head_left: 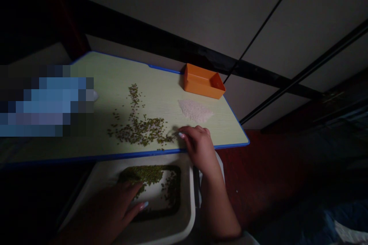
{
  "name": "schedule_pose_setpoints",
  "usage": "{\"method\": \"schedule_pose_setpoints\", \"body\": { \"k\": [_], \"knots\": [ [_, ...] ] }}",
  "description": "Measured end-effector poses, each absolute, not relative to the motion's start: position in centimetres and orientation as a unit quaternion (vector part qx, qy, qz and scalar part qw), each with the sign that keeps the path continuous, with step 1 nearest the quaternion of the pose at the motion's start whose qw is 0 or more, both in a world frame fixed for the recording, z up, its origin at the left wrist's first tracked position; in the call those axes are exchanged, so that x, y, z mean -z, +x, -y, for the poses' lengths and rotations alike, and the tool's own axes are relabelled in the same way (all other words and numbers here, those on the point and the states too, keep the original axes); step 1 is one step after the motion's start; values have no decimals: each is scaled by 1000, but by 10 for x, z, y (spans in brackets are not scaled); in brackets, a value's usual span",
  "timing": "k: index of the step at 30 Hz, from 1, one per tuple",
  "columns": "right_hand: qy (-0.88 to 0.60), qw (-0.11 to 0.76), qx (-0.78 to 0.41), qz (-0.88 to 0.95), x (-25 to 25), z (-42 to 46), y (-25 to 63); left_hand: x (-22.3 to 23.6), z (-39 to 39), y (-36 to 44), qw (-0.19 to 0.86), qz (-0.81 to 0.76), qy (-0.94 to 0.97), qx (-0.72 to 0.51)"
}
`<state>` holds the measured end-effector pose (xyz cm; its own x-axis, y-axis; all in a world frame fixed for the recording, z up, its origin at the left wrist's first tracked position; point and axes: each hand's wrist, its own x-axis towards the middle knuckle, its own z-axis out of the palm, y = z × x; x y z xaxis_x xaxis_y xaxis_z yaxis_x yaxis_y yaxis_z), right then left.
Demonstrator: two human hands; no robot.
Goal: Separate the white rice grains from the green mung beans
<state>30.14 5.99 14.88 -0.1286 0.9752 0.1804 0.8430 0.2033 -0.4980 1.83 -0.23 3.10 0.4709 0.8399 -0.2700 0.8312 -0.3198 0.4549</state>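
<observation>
My right hand (200, 146) rests near the table's front edge, at the right end of a loose spread of mung beans (140, 130) mixed with pale grains. Its thumb and forefinger are pinched together; whatever is between them is too small to make out. Beyond it lies a pile of white rice (195, 110). My left hand (117, 204) reaches into a white tub (191, 195) below the table, thumb and fingers apart. Its fingertips are at the mung beans (152, 174) heaped inside, and its other fingers are partly hidden in shadow.
An orange open box (204, 84) stands at the table's back right corner. The pale table (106, 72) has a blue rim. A blurred-out blue shape (57, 99) covers the left side. Behind are wall panels (172, 11); reddish floor (244, 168) shows at right.
</observation>
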Motion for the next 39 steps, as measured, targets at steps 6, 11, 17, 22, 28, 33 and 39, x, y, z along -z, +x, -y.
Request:
{"method": "schedule_pose_setpoints", "body": {
  "k": [6,11,17,22,28,33,39],
  "knots": [
    [-589,251,-142,754,-145,-60,299,-33,2,21,268,-510,817,7],
    [-581,254,-138,760,-145,-61,297,-33,3,21,279,-513,811,4],
    [-579,253,-144,762,-148,-60,298,-29,4,18,274,-505,819,-7],
    [-580,252,-151,760,-151,-57,303,-31,5,19,260,-506,823,-2],
    [-573,260,-153,762,-150,-57,303,-36,4,20,250,-505,826,8],
    [-575,261,-153,760,-151,-57,302,-36,2,21,261,-507,821,7],
    [-569,256,-158,765,-154,-55,300,-35,4,22,271,-518,811,-32]
  ]
}}
